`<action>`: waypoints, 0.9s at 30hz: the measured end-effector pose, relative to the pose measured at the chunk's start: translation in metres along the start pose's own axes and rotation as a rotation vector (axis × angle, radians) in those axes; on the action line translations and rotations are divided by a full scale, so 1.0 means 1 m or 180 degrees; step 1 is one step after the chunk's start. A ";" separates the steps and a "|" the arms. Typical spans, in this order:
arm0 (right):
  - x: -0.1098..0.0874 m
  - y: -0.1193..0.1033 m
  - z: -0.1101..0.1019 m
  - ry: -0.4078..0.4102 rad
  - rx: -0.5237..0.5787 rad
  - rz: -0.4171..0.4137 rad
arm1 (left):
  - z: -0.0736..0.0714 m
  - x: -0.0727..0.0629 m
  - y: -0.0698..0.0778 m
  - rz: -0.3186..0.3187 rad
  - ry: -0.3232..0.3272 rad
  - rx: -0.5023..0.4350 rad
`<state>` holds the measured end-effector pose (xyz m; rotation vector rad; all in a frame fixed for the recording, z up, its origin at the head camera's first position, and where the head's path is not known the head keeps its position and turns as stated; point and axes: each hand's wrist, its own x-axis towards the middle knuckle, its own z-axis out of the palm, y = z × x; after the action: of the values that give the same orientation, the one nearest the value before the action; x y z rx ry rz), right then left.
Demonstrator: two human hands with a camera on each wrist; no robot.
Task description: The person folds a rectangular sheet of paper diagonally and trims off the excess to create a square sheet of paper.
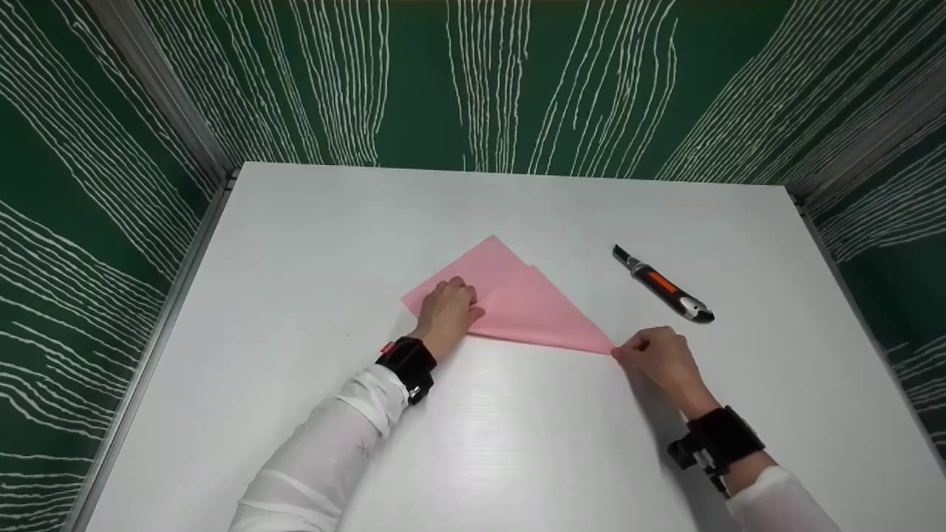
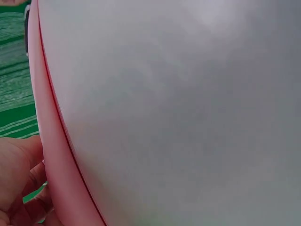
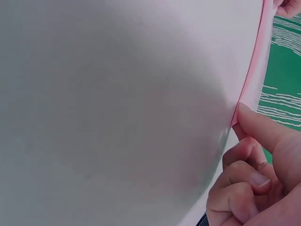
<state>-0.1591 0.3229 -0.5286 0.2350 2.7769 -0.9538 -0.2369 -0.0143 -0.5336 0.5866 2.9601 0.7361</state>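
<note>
A sheet of pink paper, folded over on itself, lies on the white table with its long folded edge toward the person. On its left part rests my left hand, fingers pressing the paper and thumb by the folded layer. In the left wrist view, that hand is at the left, its fingertips partly hidden behind the fold. My right hand pinches the paper's right-hand corner between thumb and index finger. The right wrist view shows this pinch closely, with the other fingers curled in.
A utility knife with a black, orange and silver handle lies to the right of the paper, beyond my right hand. The white table has green walls with white wavy lines behind and beside it.
</note>
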 end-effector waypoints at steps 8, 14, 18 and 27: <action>0.002 -0.002 -0.002 -0.0087 -0.0045 0.0043 | -0.001 0.000 -0.001 -0.0001 -0.0005 -0.0032; 0.003 -0.001 -0.002 -0.0088 -0.0071 0.0032 | -0.001 -0.002 -0.003 0.0020 -0.0029 -0.0094; 0.003 0.000 -0.001 -0.0104 -0.0081 0.0021 | -0.002 -0.002 -0.003 0.0006 -0.0067 -0.0151; 0.005 -0.001 -0.002 -0.0088 -0.0102 0.0014 | -0.007 -0.003 -0.003 0.0030 -0.0159 -0.0282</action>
<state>-0.1640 0.3238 -0.5274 0.2213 2.7629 -0.9040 -0.2366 -0.0212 -0.5287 0.6038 2.8640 0.8358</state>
